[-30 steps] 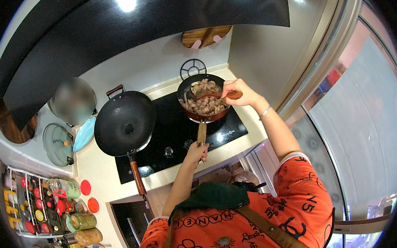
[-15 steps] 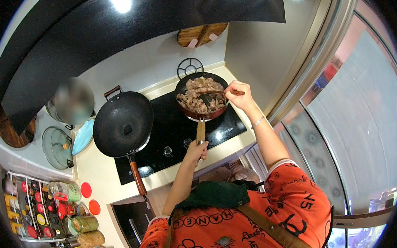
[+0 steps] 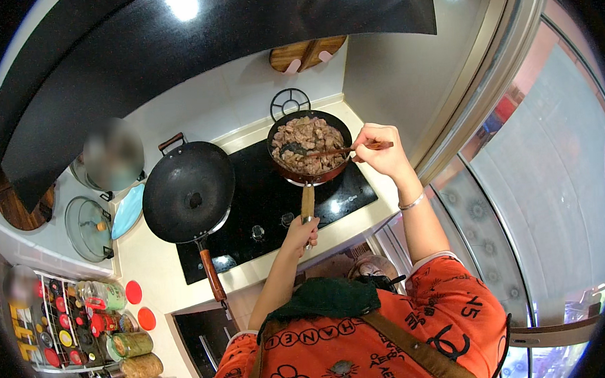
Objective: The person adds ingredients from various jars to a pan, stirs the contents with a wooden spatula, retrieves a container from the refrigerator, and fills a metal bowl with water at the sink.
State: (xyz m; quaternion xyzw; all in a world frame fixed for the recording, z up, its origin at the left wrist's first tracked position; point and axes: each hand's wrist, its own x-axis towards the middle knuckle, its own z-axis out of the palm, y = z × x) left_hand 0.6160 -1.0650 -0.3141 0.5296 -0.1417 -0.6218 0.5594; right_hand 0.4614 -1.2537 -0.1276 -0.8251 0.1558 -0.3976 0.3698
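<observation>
My left hand is closed around the end of the tan handle of a frying pan, dark inside and reddish outside. The pan sits at the right end of the black cooktop. Browned pieces of meat fill most of it, with a patch of dark bottom bare at the left. Over the pan's right rim, my right hand grips a slim brown wooden utensil. Its far end reaches into the meat, so I cannot tell its shape there.
A black wok with a brown handle stands on the cooktop's left side. Behind the pan leans a round black rack. Farther left are a glass lid, a blue oval dish and several jars. The dark hood hangs above.
The right hand has moved slightly right and nearer with the utensil. The meat has been spread over more of the pan, baring a spot at left. The left hand keeps its hold.
</observation>
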